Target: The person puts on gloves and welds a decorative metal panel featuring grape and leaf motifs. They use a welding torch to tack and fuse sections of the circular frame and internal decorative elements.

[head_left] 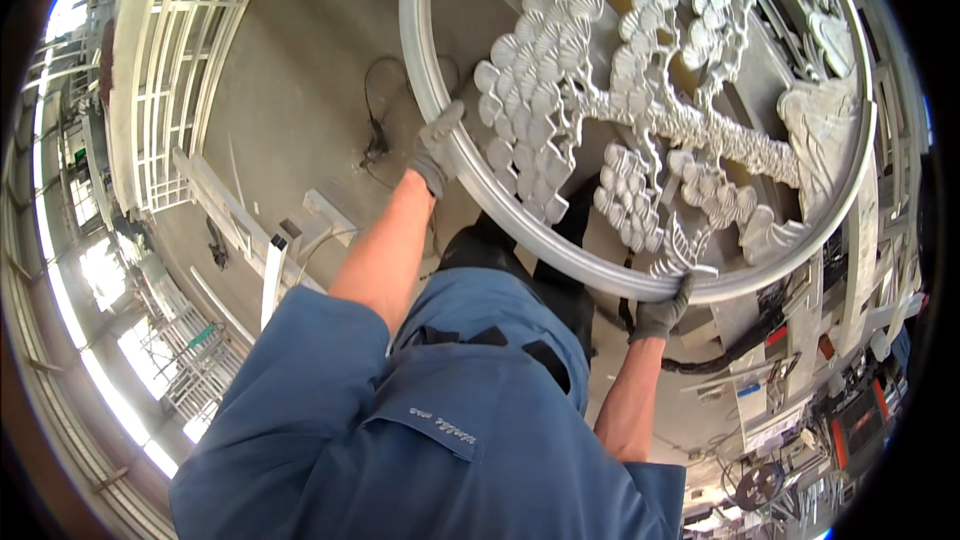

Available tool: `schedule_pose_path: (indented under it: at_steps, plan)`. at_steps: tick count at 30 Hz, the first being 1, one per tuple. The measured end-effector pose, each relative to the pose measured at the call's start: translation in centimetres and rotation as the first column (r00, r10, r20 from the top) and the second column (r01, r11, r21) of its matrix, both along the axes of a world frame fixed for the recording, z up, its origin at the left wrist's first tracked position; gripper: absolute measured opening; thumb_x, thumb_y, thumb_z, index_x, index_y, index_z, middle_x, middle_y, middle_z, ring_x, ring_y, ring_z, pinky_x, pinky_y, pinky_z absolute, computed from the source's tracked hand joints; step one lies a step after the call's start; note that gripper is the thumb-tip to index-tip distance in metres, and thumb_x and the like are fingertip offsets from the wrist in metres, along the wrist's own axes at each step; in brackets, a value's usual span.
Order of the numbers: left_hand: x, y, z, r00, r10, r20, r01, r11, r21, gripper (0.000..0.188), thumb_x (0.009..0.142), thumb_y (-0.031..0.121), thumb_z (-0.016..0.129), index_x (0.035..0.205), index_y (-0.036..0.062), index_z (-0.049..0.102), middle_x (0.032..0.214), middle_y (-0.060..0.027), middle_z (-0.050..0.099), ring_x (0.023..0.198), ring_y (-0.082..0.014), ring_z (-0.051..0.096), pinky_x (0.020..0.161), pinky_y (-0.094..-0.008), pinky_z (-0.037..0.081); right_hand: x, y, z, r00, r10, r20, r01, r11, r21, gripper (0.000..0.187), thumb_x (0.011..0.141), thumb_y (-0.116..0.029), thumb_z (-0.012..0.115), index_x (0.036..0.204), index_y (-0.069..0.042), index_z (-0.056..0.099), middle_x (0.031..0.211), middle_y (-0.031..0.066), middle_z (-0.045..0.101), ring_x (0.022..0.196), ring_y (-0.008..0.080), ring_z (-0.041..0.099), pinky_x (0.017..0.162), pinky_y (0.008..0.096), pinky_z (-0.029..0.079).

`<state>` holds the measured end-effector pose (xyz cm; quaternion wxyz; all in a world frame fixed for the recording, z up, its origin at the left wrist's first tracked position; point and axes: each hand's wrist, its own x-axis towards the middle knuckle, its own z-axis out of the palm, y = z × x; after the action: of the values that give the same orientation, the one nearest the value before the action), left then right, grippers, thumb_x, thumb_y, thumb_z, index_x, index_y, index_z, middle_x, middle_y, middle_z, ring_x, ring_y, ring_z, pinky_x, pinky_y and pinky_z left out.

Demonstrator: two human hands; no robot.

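A large round silver metal frame [552, 243] stands in front of my body, reaching past the upper edge of the view. Inside its ring is a cast metal tree ornament [735, 137] with a rough trunk and clusters of fan-shaped leaves. My left hand [437, 148], in a grey glove, grips the ring at its left side. Lower down, my gloved right hand [661, 315] is closed round the ring's near edge, beside a small leafy sprig. The undersides of the frame and the fingertips beneath it are hidden.
At far left leans a pale metal railing panel [180, 70]. Long metal beams [235, 210] lie left of me. A dark cable [375, 140] with a tool-like end rests on the grey floor. Metal bars and a cluttered bench with a black-and-red box [858, 427] stand at right.
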<state>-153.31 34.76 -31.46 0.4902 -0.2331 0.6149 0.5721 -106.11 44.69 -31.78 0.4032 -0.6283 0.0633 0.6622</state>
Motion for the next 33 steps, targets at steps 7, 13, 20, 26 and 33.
schedule_pose_path:
  at_steps: [7, 13, 20, 26, 33]
  plan:
    - [-1.1, -0.7, -2.6, 0.986, -0.099, -0.132, 0.108, 0.992, 0.060, 0.027, 0.094, 0.036, 0.070, 0.097, 0.0099, 0.067, 0.082, -0.0057, 0.062, 0.073, -0.0189, 0.062, 0.067, -0.0336, 0.054, 0.0, -0.1, 1.5, 0.973, 0.196, -0.124, -0.188, 0.979, 0.072, 0.061, 0.094, -0.055, 0.067, 0.135, -0.010, 0.059, 0.130, 0.0084, 0.065, 0.115, 0.0255, 0.063, 0.107, 0.0480, 0.048]
    - [-3.6, -2.6, -2.7, 0.956, -0.221, -0.194, 0.271, 0.920, 0.285, 0.054, 0.097, 0.036, 0.059, 0.140, 0.0024, 0.055, 0.128, -0.0127, 0.062, 0.114, -0.0266, 0.062, 0.102, -0.0417, 0.049, 0.2, 0.5, 2.2, 0.896, 0.415, 0.159, -0.403, 0.910, -0.103, 0.061, 0.091, -0.054, 0.073, 0.130, -0.010, 0.059, 0.116, 0.0050, 0.065, 0.103, 0.0217, 0.064, 0.096, 0.0449, 0.055]
    - [-5.1, -1.8, -3.4, 0.967, -0.255, 0.006, 0.250, 0.951, 0.184, 0.070, 0.097, 0.049, 0.060, 0.150, 0.0054, 0.045, 0.145, -0.0148, 0.053, 0.131, -0.0324, 0.051, 0.111, -0.0472, 0.042, 6.6, -6.9, 5.9, 0.788, 0.471, 0.397, -0.475, 0.875, -0.094, 0.035, 0.102, -0.042, 0.060, 0.114, -0.009, 0.060, 0.090, 0.0024, 0.062, 0.068, 0.0075, 0.055, 0.054, 0.0232, 0.043]
    - [-3.7, -1.6, -4.2, 0.964, -0.260, -0.049, 0.263, 0.960, 0.097, 0.083, 0.093, 0.056, 0.063, 0.155, 0.0077, 0.038, 0.159, -0.0138, 0.037, 0.142, -0.0331, 0.040, 0.118, -0.0517, 0.034, 22.9, -17.6, 1.7, 0.447, 0.321, 0.835, -0.275, 0.937, -0.214, 0.043, 0.101, -0.045, 0.059, 0.127, -0.011, 0.061, 0.100, 0.0059, 0.067, 0.086, 0.0172, 0.060, 0.075, 0.0377, 0.050]
    - [-0.3, -8.1, 0.9, 0.575, -0.581, -0.576, 0.798, 0.552, 0.241, 0.047, 0.105, 0.030, 0.052, 0.146, 0.0065, 0.047, 0.136, -0.0098, 0.057, 0.124, -0.0264, 0.055, 0.106, -0.0413, 0.048, 39.8, -9.6, -2.3, 0.260, 0.440, 0.859, -0.295, 0.884, -0.363, 0.056, 0.096, -0.060, 0.059, 0.130, -0.015, 0.060, 0.100, 0.0064, 0.062, 0.084, 0.0213, 0.055, 0.074, 0.0390, 0.049]
